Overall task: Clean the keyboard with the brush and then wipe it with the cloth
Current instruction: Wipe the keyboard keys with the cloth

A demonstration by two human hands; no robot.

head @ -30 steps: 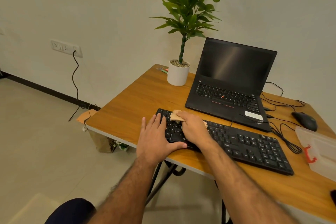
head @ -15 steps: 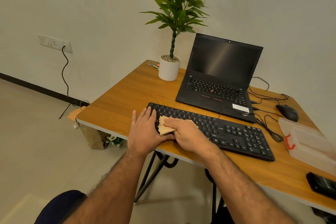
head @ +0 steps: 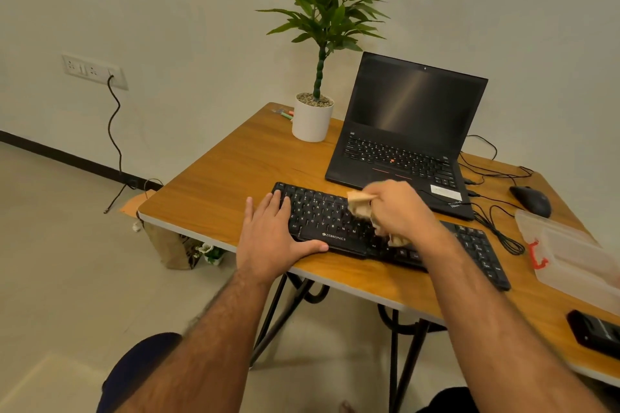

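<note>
A black keyboard (head: 322,214) lies along the front edge of the wooden table (head: 228,178). My left hand (head: 271,238) lies flat on the keyboard's left end, fingers straight and thumb stretched along its front edge. My right hand (head: 399,208) grips a crumpled beige cloth (head: 360,204) over the middle keys; the cloth sticks out to the left of the fist and below it. The hand and cloth are motion-blurred. No brush is in view.
An open black laptop (head: 402,131) stands behind the keyboard, a potted plant (head: 312,117) to its left. At the right are a black mouse (head: 531,199), tangled cables (head: 496,221), a clear plastic box (head: 570,251) and a black device (head: 597,332) near the front edge.
My right hand has swept the cloth rightward from the keyboard's left end to its middle and bunched it up. My left hand has stayed on the left end.
</note>
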